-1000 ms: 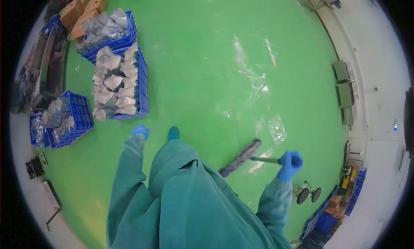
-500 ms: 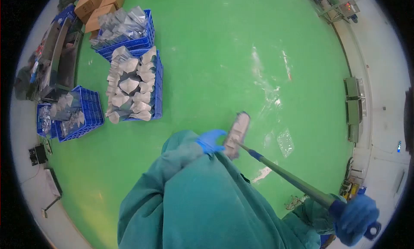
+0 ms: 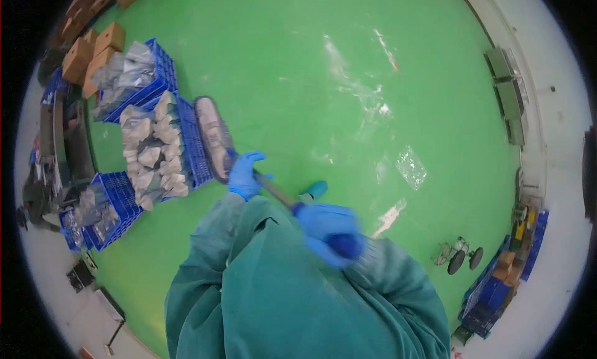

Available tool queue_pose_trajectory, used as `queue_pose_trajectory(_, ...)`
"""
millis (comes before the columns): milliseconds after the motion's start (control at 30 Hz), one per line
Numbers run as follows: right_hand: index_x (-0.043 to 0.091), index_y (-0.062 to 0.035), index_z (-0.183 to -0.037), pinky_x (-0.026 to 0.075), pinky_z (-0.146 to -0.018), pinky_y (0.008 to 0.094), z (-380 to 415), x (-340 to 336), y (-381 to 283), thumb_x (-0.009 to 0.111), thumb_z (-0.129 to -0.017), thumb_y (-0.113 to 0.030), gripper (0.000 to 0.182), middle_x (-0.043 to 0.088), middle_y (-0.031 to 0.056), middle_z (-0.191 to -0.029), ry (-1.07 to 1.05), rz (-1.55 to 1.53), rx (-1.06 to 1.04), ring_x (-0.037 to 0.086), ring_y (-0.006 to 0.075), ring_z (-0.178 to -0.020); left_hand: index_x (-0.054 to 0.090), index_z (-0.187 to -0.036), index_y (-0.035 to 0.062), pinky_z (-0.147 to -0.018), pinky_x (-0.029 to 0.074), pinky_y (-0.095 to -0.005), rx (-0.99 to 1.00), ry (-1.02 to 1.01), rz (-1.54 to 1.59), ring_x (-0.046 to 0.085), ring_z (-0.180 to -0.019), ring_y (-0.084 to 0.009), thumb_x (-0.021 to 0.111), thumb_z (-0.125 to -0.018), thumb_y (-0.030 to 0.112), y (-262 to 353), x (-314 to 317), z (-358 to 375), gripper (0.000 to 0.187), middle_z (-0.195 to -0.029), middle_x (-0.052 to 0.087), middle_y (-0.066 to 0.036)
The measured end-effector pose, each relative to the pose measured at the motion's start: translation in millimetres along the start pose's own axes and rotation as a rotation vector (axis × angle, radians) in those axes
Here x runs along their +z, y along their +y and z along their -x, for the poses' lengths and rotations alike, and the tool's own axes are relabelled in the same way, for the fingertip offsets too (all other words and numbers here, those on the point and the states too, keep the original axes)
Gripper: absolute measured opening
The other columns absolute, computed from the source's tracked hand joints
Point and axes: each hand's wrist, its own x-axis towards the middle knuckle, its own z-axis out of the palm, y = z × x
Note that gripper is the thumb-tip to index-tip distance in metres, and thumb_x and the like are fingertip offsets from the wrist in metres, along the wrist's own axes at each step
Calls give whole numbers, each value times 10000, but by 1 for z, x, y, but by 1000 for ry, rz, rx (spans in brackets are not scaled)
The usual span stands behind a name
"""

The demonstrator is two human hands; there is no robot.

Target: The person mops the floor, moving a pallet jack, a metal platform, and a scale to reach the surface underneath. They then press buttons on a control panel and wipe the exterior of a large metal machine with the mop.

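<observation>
The flat mop head (image 3: 214, 138) lies on the green floor against the right side of a blue crate (image 3: 194, 141) filled with silvery grey pouches. Its pole (image 3: 277, 192) runs back toward my body. My right hand (image 3: 329, 231), blue-gloved and blurred, is wrapped round the upper end of the pole in front of my chest. My left hand (image 3: 245, 175), also blue-gloved, is over the lower pole near the mop head, thumb and fingers apart; whether it touches the pole is unclear.
More blue crates (image 3: 165, 66) of silvery pouches stand at the left, near cardboard boxes (image 3: 109, 38) and a metal table (image 3: 78, 141). A clear plastic sheet (image 3: 411, 167) and wet-looking streaks lie on the floor. Shelving with boxes (image 3: 497, 290) stands at the lower right.
The mop head has swung left to the crate. My right hand has come in from the far right to my chest with the pole. My left hand has moved left, and the view has shifted.
</observation>
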Motion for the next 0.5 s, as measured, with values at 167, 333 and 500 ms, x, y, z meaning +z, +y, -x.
queue_pose_trajectory(167, 550, -26, -655, 457, -624, 345, 32, -73, 28, 617, -674, -75, 86, 528, 89, -652, 97, -57, 137, 544, 251, -645, 658, -796, 211, -793, 439, -367, 11, -88, -54, 588, -938, -239, 652, -623, 67, -42, 106, -26, 225, -952, 642, -55)
queue_pose_trajectory(333, 567, -18, -718, 482, -666, 326, 56, -224, -30, 633, -674, -40, 82, 583, 118, -755, -30, 197, 361, 579, 282, -685, 649, -827, 209, -794, 406, -411, 30, -21, 121, 585, -927, -252, 611, -654, 76, 75, 235, -78, 221, -980, 638, -52)
queue_pose_trajectory(500, 529, -10, -631, 473, -628, 371, 75, -275, -125, 619, -629, -27, 91, 530, 100, -598, 213, 167, 410, 534, 276, -563, 632, -880, 187, -798, 427, -391, 262, -94, 244, 572, -894, -251, 621, -653, 84, 215, 336, -89, 250, -923, 630, -36)
